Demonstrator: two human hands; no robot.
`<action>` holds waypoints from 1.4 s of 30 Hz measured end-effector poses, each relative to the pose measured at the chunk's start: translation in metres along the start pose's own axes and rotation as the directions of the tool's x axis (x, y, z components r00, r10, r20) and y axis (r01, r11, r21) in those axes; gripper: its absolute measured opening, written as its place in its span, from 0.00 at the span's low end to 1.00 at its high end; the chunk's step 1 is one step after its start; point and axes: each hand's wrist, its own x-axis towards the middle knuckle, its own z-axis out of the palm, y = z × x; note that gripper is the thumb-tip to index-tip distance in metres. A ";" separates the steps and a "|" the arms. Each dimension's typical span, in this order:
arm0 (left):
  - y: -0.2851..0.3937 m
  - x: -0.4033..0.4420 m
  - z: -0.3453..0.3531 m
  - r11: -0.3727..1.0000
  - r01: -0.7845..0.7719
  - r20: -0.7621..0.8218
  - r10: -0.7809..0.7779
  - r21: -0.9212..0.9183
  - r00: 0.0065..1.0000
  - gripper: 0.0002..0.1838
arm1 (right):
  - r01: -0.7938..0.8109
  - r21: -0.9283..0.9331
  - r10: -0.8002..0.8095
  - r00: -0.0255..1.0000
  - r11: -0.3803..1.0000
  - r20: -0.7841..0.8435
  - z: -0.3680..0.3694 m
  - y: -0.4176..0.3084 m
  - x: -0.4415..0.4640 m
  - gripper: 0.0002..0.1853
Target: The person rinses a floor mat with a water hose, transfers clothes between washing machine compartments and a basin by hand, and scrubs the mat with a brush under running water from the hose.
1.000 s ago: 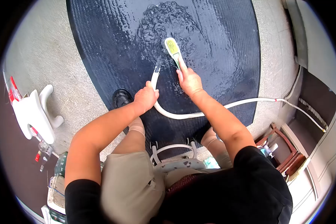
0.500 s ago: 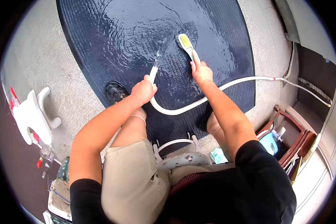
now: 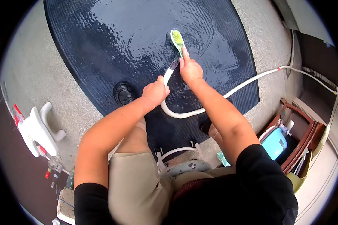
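A dark ribbed mat [image 3: 90, 48] lies under my feet, wet and covered with a sheet of rippling water. My left hand [image 3: 155, 92] is wrapped round a white hose [image 3: 184, 115] close to its mouth, and clear water runs out of it toward the brush. In my right hand [image 3: 191, 70] is the handle of a scrub brush [image 3: 177, 37] with a white and yellow-green back. Its head rests on the mat with the bristles turned down and mostly hidden. The hose mouth is just left of my right hand.
The hose trails right across the mat toward the wall. A white plastic stool [image 3: 39, 131] stands at the left. At the lower right, a brown wooden frame [image 3: 302, 123] holds a blue basin [image 3: 274, 144]. I sit on a low patterned seat [image 3: 187, 167].
The brush has shifted slightly left and up over the mat. My left hand and the hose mouth have moved right, closer to my right hand. The view has shifted a little.
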 end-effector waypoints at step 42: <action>-0.020 0.129 -0.111 0.973 0.204 -0.090 -0.214 -0.104 0.973 0.20 | 0.261 -0.037 -0.263 0.963 0.965 -0.063 -0.085 -0.170 0.294 0.27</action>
